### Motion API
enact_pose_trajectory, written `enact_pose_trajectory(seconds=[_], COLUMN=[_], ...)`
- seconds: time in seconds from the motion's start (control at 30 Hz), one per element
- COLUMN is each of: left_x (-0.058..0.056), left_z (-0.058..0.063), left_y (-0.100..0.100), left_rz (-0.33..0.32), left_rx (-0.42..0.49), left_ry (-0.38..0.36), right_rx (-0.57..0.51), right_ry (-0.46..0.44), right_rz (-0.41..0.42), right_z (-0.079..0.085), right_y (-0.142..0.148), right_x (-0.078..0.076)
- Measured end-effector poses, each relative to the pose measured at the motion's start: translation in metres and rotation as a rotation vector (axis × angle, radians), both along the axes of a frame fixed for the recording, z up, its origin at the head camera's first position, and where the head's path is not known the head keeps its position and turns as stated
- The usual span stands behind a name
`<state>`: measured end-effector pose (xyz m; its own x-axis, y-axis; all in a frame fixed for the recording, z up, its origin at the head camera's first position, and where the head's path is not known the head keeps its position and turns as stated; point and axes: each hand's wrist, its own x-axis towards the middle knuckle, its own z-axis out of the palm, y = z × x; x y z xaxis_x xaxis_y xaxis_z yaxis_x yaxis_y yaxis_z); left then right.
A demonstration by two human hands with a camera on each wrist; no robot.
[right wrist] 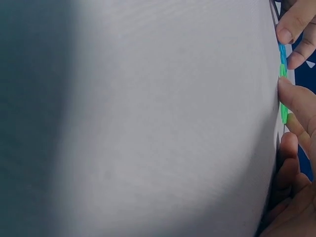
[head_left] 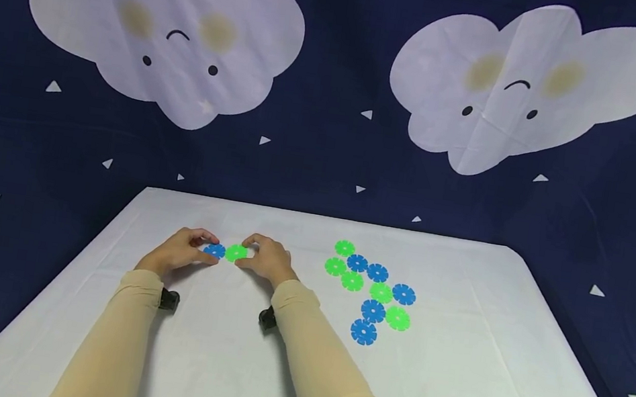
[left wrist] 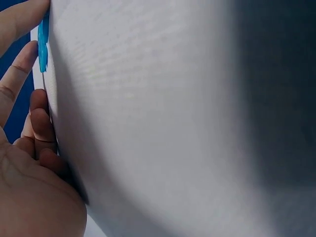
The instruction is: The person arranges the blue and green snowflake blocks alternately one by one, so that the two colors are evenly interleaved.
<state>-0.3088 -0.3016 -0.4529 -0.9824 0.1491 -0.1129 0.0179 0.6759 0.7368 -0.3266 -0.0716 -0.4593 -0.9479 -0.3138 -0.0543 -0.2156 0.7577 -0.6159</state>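
At the back left of the table, my left hand (head_left: 181, 251) pinches a blue notched disc (head_left: 215, 250) between thumb and fingers. My right hand (head_left: 269, 259) pinches a green notched disc (head_left: 236, 253) right beside it. Both discs lie flat at the tabletop, edge to edge; whether their notches interlock cannot be made out. In the left wrist view the blue disc (left wrist: 43, 42) appears edge-on at the fingertips. The right wrist view shows the green disc (right wrist: 283, 106) held by thumb and finger, with the blue disc (right wrist: 282, 53) adjoining it.
To the right, several loose blue and green notched discs lie spread on the white tabletop (head_left: 481, 384), among them a green disc (head_left: 397, 318) and a blue disc (head_left: 363, 332). Behind the table hangs a dark blue cloth (head_left: 322, 172) printed with clouds.
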Motion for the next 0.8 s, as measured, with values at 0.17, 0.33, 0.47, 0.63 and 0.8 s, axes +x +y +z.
enact_pose_trajectory(seconds=[0.17,0.33,0.47,0.63,0.8], left_x=[-0.002,-0.001,0.000,-0.003,-0.006], left_z=[0.000,0.003,0.008,0.013,0.017], left_y=[0.000,-0.002,-0.001,0.006,0.017], left_rz=[-0.008,-0.004,-0.004,-0.046,-0.077], left_rx=[-0.004,-0.044,-0.074,-0.143,-0.220], left_ry=[0.014,0.028,0.020,0.071,0.125], right_rx=[0.017,-0.018,-0.111,-0.133,-0.083], right_ry=[0.012,-0.009,-0.079,-0.118,-0.083], right_rz=[0.006,0.072,0.175,0.290,0.346], right_z=[0.001,0.006,0.012,0.019,0.036], right_y=[0.000,0.005,0.016,0.036,0.064], right_x=[-0.001,-0.002,-0.006,-0.012,-0.018])
